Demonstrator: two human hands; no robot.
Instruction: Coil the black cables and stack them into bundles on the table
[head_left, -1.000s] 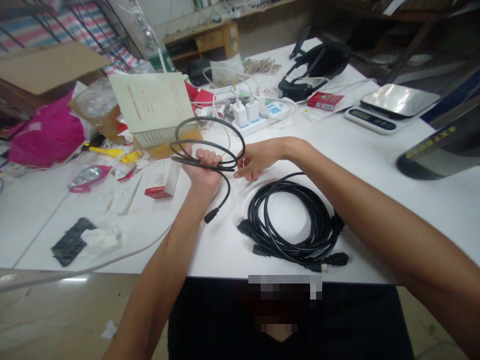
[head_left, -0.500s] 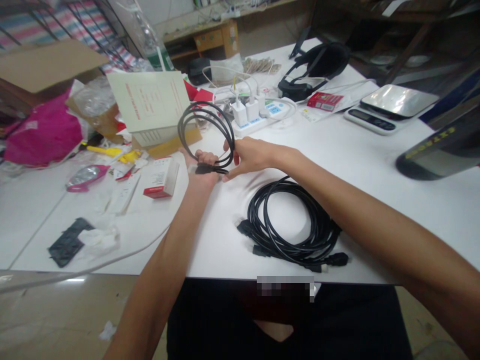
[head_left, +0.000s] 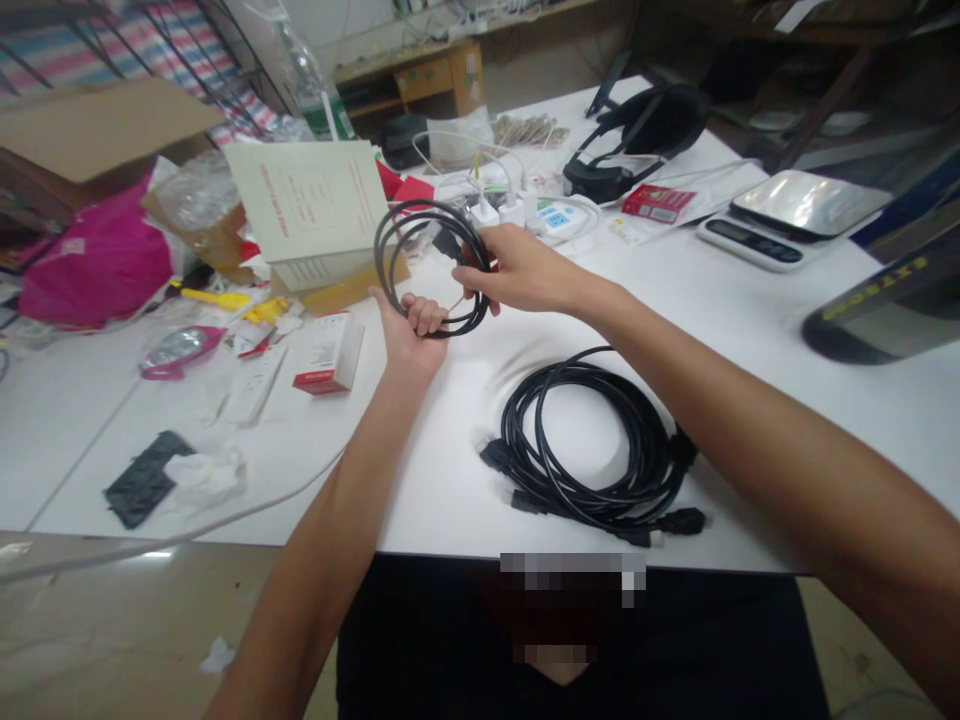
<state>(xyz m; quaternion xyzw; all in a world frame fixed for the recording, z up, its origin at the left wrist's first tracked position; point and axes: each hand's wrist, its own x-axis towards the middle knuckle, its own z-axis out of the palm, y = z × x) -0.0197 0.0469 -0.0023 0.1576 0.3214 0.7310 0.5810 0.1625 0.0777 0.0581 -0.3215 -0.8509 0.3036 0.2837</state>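
A small coil of black cable is raised above the white table between my hands. My right hand grips the coil's right side, and a black plug sticks out by its fingertips. At the bottom of the loops my left hand is closed, palm up, fingers curled around the cable. A thin pale strand runs between the two hands; what it is I cannot tell. Nearer me, below my right forearm, a larger coil of black cables lies on the table with several plugs at its edge.
A white power strip with chargers stands behind my hands. Toward the right are a kitchen scale, a red box and a black headset. On the left lie a white-and-red box, an open carton and a black tray.
The small coil has turned in my hands, its plug going from the bottom by my left hand to the upper right. My right hand has risen and closed on the loops.
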